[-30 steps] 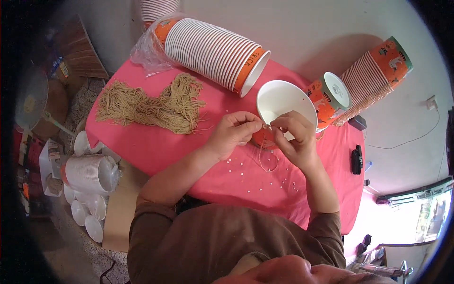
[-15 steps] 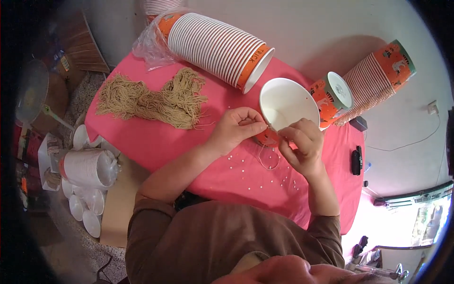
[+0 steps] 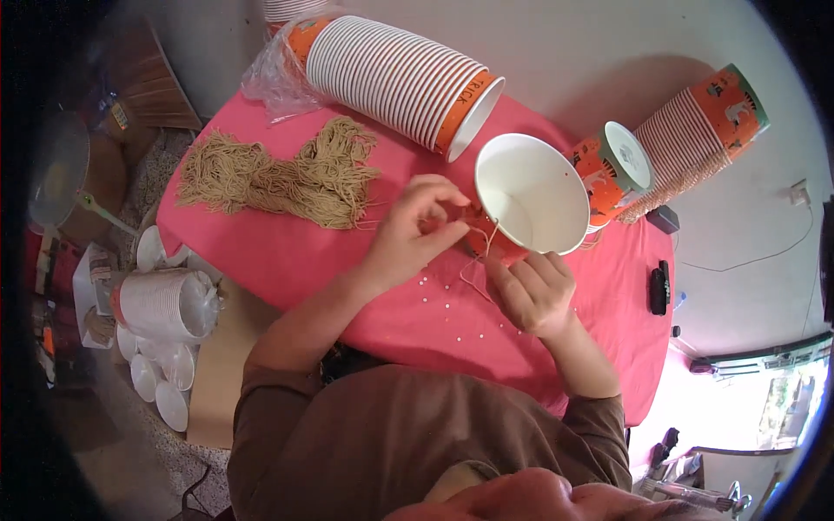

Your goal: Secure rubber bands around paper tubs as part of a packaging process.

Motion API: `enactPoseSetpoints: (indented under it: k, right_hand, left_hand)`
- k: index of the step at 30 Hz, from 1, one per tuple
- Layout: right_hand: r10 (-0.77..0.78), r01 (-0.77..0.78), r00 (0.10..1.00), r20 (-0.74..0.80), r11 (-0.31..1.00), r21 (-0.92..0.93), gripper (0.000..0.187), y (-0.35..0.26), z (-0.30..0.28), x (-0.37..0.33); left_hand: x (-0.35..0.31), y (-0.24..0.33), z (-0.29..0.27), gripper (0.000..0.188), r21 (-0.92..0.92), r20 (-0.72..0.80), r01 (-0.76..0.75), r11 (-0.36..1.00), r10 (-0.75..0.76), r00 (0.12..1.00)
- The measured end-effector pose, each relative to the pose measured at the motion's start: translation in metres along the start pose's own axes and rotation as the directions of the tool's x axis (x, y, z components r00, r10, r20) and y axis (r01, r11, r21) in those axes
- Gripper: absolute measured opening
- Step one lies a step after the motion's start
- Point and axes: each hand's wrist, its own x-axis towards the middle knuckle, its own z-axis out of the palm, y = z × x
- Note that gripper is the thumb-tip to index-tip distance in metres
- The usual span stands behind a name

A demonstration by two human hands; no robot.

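A large paper bucket (image 3: 530,187), white inside with an orange printed outside, stands on the pink table with its mouth facing up. From its rim by my hands comes a thin tan cord (image 3: 492,239), which hangs in a loop down toward the tabletop. My right hand (image 3: 534,295) is closed in a pinch on the cord just below the rim. Beside the bucket's left side, my left hand (image 3: 417,227) has its thumb and index finger apart, fingertips close to the cord. Small white bits (image 3: 447,306) lie scattered on the cloth below.
A bundle of tan cords (image 3: 287,178) lies at the left. Behind it, a long stack of buckets (image 3: 395,78) rests on its side, partly in plastic. At the right are an upside-down bucket (image 3: 612,169) and a leaning stack (image 3: 695,130). More stacked buckets (image 3: 156,304) sit lower left.
My right hand has moved down and slightly left, drawing the cord away from the rim. My left thumb and index finger have parted and shifted a little left.
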Motion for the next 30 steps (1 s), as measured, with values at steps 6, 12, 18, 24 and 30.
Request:
enactPoseSetpoints:
  k: [6,12,18,24,30]
  right_hand:
    - [-0.031,0.033,0.999,0.037,0.999,-0.039,0.02,-0.008,0.005,-0.004]
    - [0.087,-0.09,0.996,0.034,0.987,0.13,0.02,-0.01,0.008,-0.007]
    - [0.548,-0.618,0.783,0.295,0.629,0.471,0.013,-0.02,0.02,-0.018]
    - [0.509,-0.655,0.753,0.417,0.516,0.553,0.006,-0.018,0.03,-0.021]
    - [0.105,-0.47,0.792,0.602,0.735,0.489,0.01,-0.026,0.029,-0.032]
  left_hand:
    - [-0.022,0.001,0.008,0.01,-0.122,0.205,0.329,0.936,-0.301,0.931]
    - [-0.014,0.002,0.012,0.015,-0.222,0.294,0.428,0.876,-0.358,0.886]
    - [-0.015,-0.002,0.011,0.014,-0.295,0.404,0.551,0.781,-0.421,0.812]
    - [-0.023,-0.012,0.029,0.011,-0.349,0.28,0.546,0.762,-0.471,0.836]
    - [-0.01,-0.021,0.018,0.014,-0.423,0.199,0.53,0.735,-0.495,0.846]
